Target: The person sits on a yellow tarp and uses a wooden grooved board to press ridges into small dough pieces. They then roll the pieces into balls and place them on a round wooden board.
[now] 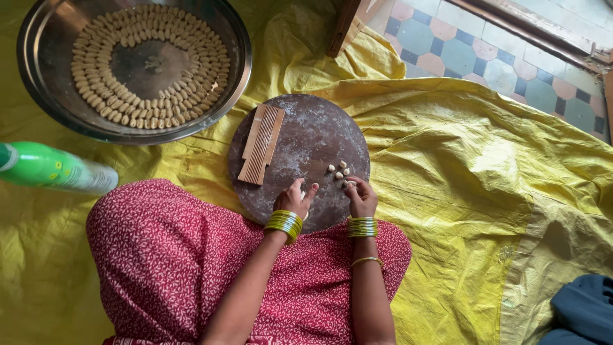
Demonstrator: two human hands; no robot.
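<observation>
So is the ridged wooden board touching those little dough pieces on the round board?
Apart. The head view shows the ridged wooden board lying left, with bare floured round board between it and the dough pieces.

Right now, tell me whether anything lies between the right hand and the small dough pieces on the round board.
Nothing visible does. The right hand already touches the nearest of the dough pieces on the round board.

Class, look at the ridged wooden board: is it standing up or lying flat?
Lying flat: the ridged wooden board rests grooves-up on the floured round board.
</observation>
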